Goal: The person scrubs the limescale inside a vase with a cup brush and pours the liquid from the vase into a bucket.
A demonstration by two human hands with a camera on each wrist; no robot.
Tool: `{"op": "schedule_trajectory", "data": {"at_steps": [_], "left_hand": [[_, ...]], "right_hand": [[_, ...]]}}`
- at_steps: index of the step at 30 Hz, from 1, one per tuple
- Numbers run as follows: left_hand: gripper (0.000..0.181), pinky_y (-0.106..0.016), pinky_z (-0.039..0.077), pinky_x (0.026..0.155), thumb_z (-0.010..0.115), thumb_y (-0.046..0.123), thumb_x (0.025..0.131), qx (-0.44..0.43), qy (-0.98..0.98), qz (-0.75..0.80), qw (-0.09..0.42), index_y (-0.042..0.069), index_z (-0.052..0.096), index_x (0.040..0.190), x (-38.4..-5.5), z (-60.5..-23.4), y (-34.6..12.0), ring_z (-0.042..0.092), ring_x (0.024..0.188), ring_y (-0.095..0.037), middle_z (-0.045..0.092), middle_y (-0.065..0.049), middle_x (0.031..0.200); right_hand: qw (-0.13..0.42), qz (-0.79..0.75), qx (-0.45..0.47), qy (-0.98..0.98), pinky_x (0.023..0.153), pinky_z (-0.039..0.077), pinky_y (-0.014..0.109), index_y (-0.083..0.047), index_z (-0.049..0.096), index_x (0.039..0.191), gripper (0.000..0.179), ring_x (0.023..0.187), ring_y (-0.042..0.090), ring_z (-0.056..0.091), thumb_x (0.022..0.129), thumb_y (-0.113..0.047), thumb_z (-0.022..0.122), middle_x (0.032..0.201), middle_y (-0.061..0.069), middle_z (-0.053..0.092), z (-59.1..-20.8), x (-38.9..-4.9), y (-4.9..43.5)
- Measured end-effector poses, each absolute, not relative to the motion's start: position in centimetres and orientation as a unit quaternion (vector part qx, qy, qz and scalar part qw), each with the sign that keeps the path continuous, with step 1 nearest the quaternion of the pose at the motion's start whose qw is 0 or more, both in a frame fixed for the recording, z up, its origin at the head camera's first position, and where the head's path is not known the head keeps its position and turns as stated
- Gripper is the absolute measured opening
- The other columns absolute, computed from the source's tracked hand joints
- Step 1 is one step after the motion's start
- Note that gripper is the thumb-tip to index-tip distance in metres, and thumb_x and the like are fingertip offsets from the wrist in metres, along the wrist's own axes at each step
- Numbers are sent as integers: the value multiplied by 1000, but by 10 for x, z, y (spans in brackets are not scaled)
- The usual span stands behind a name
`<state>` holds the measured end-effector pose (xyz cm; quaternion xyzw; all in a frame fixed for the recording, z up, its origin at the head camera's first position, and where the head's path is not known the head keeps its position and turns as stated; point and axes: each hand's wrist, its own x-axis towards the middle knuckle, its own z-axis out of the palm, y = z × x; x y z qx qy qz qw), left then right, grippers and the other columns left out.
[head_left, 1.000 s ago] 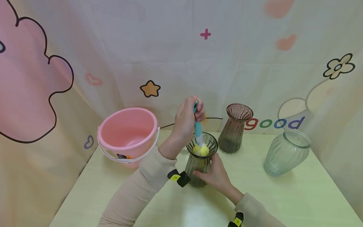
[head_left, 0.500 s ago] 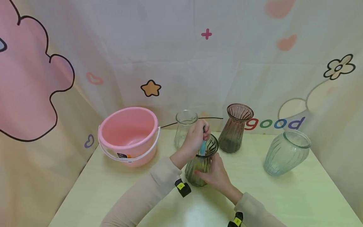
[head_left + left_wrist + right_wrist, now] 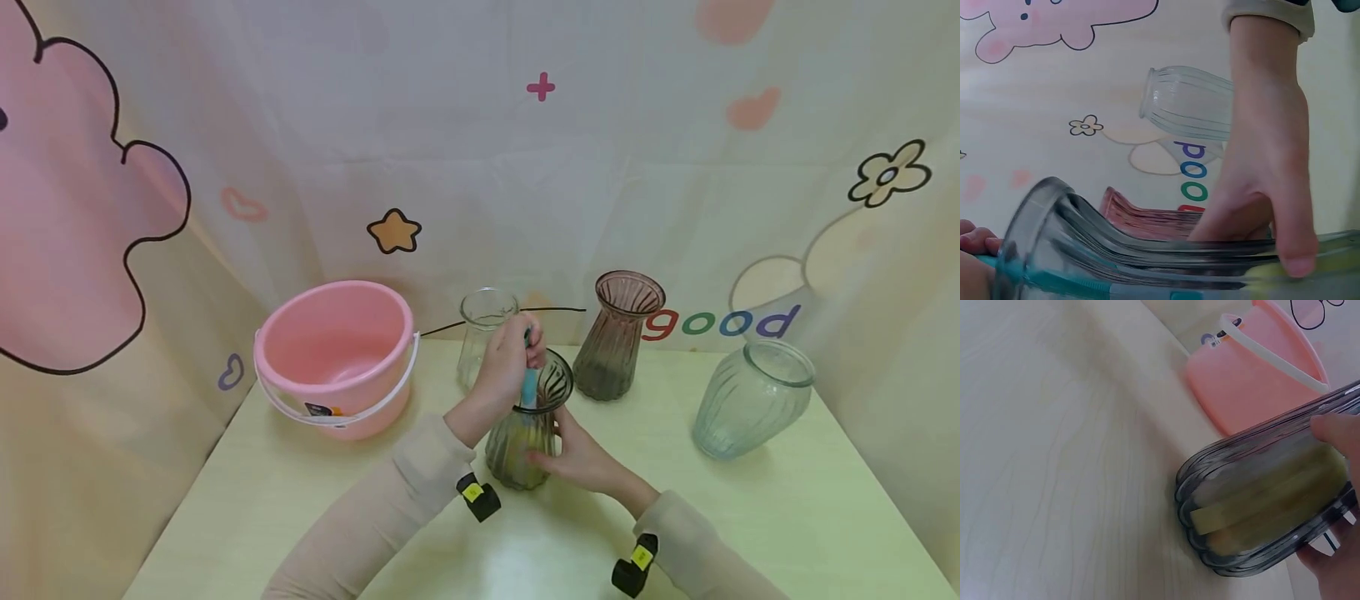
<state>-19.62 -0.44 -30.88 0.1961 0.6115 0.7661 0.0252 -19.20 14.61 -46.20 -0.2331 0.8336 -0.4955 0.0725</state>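
My left hand grips the teal handle of a sponge brush that reaches down inside a ribbed grey glass vase. Through the glass in the right wrist view, the brush's yellow sponge head appears blurred, close to the vase bottom. My right hand holds the vase from its right side, thumb across the front; the vase stands on the table. The left wrist view has the flared vase rim and my right hand's thumb against the lower glass. Part of the handle is hidden in my left fist.
A pink bucket with a white handle stands to the left. Behind my left hand is a clear glass vase. A reddish-brown vase stands at the back, and a tilted-looking pale green glass jar at the right. A printed curtain hangs behind.
My left hand has moved down, taking the yellow sponge from the vase mouth deep inside. The clear vase behind has come into sight. My right wrist has shifted slightly; its hand still holds the vase.
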Motion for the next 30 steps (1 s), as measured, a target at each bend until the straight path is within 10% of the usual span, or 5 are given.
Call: {"op": "schedule_trajectory", "data": {"at_steps": [18,30], "left_hand": [[29,-28,26,55,23,16,93,231,587,776,-9,8,32,67,-205,-249,-13,25,52,-18,29,-1,58],[28,-26,25,54,23,12,92,181,584,791,32,8,31,66,-209,-306,-3,25,52,-15,29,-1,58]], "right_hand": [[7,-503,-194,842,87,46,47,-16,25,139,91,118,26,44,67,-21,81,133,5,41,-467,-192,135],[-59,-468,-188,862,76,49,37,-19,29,136,93,108,19,50,62,-30,84,124,-1,46,-468,-190,134]]}}
